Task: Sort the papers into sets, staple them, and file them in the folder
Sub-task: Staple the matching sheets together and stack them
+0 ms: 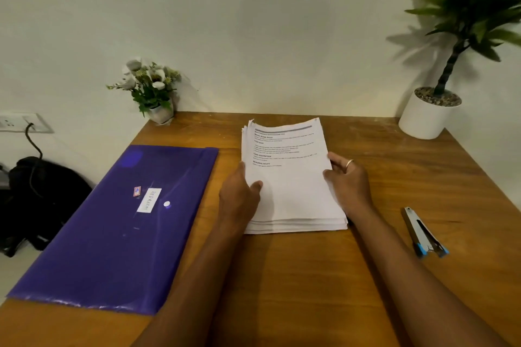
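Barely begun, by the look of it: the papers lie in one unstapled stack mid-worktop. The left hand and right hand each grip a side edge, thumb on top. The folder lies closed at left, the stapler untouched at right.

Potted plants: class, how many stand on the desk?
2. A small flowering plant stands at the back left corner of the desk; a tall leafy plant in a white pot stands at the back right. No others show.
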Demonstrator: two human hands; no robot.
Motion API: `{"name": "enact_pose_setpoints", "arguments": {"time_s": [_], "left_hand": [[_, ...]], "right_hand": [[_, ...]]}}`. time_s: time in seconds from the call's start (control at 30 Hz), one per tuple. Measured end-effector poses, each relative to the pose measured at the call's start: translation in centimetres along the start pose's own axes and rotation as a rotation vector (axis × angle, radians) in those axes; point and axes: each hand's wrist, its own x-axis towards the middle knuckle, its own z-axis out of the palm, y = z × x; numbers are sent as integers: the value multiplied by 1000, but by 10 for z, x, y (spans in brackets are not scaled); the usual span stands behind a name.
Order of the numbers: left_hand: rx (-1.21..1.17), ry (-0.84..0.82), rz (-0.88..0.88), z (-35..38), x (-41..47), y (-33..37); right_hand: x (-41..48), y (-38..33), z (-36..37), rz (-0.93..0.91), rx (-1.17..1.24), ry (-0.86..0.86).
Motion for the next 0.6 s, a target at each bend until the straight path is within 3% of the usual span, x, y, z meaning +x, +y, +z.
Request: {"name": "enact_pose_setpoints", "arguments": {"time_s": [0.6], "left_hand": [[-18, -46, -1, -21, -138, -25]], "right_hand": [[-150, 15, -57, 11, 20, -4]]}}
